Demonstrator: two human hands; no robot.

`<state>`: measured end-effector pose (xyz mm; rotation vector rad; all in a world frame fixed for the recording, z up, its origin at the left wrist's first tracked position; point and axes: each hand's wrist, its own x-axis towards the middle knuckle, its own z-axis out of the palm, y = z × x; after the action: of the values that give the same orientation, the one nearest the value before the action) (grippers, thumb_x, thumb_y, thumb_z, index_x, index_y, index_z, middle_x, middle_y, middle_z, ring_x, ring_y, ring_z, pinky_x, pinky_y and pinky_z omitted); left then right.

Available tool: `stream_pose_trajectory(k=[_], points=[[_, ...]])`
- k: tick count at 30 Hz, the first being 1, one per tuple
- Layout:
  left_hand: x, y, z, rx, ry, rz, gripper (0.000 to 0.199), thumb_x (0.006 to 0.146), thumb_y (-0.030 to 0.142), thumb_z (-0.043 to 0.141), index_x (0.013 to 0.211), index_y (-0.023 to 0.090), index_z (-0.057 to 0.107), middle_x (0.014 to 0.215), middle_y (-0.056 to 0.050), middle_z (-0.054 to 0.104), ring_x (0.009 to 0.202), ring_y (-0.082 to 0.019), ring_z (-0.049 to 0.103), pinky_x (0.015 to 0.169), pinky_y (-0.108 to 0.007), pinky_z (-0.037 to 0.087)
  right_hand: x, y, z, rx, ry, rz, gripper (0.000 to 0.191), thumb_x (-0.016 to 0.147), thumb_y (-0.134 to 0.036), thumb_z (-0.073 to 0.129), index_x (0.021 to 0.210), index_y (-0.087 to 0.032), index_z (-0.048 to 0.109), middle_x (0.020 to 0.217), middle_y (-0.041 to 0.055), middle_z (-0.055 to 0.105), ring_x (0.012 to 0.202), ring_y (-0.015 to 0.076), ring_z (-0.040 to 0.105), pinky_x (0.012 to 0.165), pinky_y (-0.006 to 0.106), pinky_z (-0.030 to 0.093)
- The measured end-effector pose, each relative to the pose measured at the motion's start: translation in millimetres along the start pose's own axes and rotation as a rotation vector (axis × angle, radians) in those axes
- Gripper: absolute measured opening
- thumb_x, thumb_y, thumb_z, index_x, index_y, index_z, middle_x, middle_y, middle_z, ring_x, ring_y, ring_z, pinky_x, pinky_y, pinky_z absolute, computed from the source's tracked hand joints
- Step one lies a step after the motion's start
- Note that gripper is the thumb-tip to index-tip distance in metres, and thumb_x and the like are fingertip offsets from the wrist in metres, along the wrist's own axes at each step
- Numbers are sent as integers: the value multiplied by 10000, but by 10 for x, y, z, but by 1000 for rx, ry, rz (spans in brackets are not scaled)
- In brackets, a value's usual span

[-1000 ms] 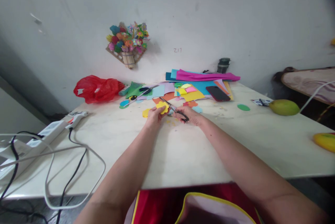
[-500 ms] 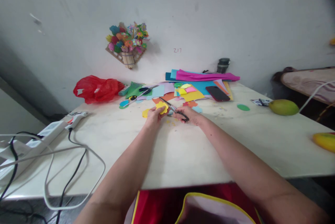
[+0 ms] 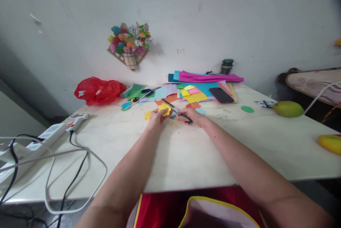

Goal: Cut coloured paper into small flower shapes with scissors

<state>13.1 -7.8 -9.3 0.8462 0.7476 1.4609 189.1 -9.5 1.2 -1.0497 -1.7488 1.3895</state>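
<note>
Pinched in my left hand (image 3: 157, 117) is a yellow flower-shaped paper (image 3: 164, 109) with a scalloped edge. My right hand (image 3: 194, 117) is wrapped round the black handles of a pair of scissors (image 3: 174, 108), whose blades point up and left beside the yellow paper. Another piece of yellow paper (image 3: 147, 115) lies just left of my left hand. Small yellow scraps (image 3: 173, 125) lie on the table below the hands. Orange and red paper shapes (image 3: 193, 106) and a light blue one (image 3: 201, 111) are behind my right hand.
Coloured sheets (image 3: 197, 96), a phone (image 3: 221, 95) and a second pair of scissors (image 3: 150, 91) lie at the back of the table (image 3: 186, 160). A red plastic bag (image 3: 98, 91) and a power strip (image 3: 48, 135) with cables are left. A green-yellow fruit (image 3: 288, 109) sits right.
</note>
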Motion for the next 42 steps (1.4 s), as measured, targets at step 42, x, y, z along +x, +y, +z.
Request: stream_pose_trajectory(k=[42], points=[[-26, 0, 29, 11, 7, -21, 199, 528, 142, 753, 696, 93, 658, 742, -77, 686, 667, -185, 659, 739, -339, 541, -20, 12, -10, -50, -28, -44, 267, 609, -328, 699, 735, -152, 542, 526, -69, 441, 405, 43, 371, 362, 177, 298]])
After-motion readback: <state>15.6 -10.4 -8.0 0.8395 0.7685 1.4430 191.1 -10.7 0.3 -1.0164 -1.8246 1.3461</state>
